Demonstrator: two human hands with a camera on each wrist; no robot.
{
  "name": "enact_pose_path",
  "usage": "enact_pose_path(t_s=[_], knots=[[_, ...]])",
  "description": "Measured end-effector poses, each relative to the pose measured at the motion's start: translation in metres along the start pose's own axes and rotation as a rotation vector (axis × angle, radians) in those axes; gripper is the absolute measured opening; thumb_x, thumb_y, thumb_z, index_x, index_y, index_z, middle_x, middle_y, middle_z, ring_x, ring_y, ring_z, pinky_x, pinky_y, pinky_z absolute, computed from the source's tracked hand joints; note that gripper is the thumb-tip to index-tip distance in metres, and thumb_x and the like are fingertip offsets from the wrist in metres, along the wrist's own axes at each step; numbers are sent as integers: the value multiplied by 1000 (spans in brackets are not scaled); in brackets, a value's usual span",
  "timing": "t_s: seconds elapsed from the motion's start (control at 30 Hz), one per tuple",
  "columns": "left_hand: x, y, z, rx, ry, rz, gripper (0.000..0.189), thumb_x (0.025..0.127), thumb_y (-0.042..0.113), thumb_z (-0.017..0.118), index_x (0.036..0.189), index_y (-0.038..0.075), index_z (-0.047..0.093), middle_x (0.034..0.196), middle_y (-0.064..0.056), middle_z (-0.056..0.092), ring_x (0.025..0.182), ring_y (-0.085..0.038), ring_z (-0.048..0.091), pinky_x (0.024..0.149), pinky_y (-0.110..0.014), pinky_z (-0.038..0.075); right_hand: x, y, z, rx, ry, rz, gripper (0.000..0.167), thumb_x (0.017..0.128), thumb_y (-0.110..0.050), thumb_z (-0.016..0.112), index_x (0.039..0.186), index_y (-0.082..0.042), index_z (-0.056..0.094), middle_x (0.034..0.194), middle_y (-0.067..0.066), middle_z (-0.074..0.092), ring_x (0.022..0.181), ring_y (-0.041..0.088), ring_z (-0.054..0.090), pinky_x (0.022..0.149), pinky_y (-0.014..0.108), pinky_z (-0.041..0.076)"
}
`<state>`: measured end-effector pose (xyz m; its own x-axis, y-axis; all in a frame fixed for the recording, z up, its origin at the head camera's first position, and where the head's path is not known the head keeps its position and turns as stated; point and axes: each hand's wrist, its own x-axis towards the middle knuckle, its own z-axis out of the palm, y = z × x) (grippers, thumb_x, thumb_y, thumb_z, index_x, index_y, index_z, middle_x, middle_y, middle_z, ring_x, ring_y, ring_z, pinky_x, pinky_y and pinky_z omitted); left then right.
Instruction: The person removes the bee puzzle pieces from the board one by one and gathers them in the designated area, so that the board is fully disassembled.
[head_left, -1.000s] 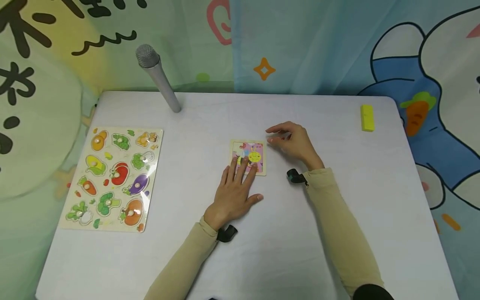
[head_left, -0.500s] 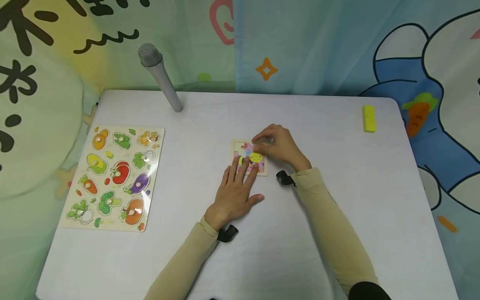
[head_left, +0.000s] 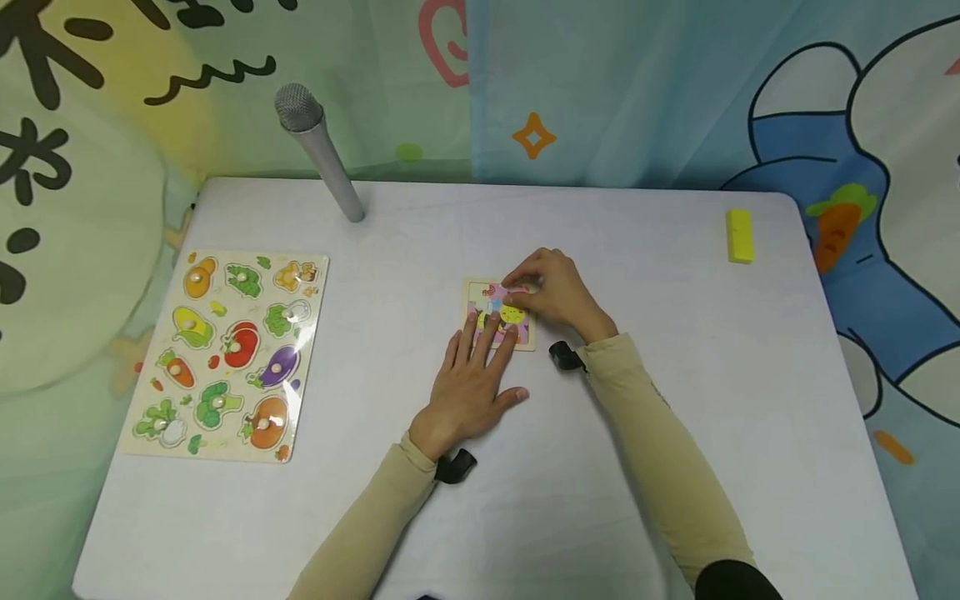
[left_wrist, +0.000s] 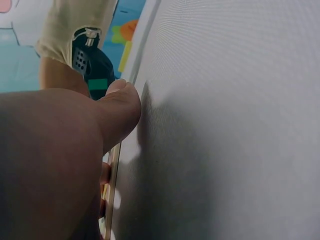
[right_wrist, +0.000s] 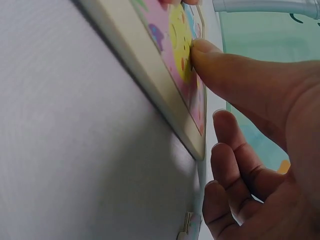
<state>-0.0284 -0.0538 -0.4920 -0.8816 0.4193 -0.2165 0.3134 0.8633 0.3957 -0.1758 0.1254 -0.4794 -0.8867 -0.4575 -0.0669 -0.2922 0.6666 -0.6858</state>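
A small square picture puzzle [head_left: 528, 333] with a yellow cartoon figure and pink areas lies flat on the table. My left hand [head_left: 467, 387] rests on its lower left part, fingers straight and spread, the thumb out to the side. Over its upper right part is my right hand [head_left: 558, 292], thumb and index tips close together at the board. In the right wrist view, the thumb [right_wrist: 220, 62] touches the yellow figure, while the other visible fingers [right_wrist: 232, 160] hang loosely bent off the board. The index finger is hidden there, so whether a piece is pinched does not show.
A vegetable knob-puzzle board [head_left: 225, 358] lies at the left of the white table [head_left: 637, 225]. A grey microphone [head_left: 318, 154] stands tilted near the back edge. A yellow block [head_left: 739, 237] lies at the back right. Printed curtains hang behind the table.
My right hand has moved left from beside the small puzzle onto it, its thumb and index finger now over the upper part. My left hand has stayed in place.
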Motion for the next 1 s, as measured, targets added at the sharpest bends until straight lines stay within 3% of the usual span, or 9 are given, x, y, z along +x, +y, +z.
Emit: enact_pose_path(t_s=[0.47,1.0], knots=[[1,1,0,13,7,3,88,106,58,54,172,15,16,180,-15,2,165,-41,-10,132,-59,9,0,-5,0,-19,-5,37,24,88,-20,89,109,-9,85,115,17,67,109,35,56,97,50,43],[1,0,1,-1,10,5,88,105,59,55,172,14,18,180,-15,5,165,-41,-9,132,-59,10,2,-7,1,-18,-55,15,27,90,-18,87,114,-7,82,113,14,69,108,32,56,97,48,42]])
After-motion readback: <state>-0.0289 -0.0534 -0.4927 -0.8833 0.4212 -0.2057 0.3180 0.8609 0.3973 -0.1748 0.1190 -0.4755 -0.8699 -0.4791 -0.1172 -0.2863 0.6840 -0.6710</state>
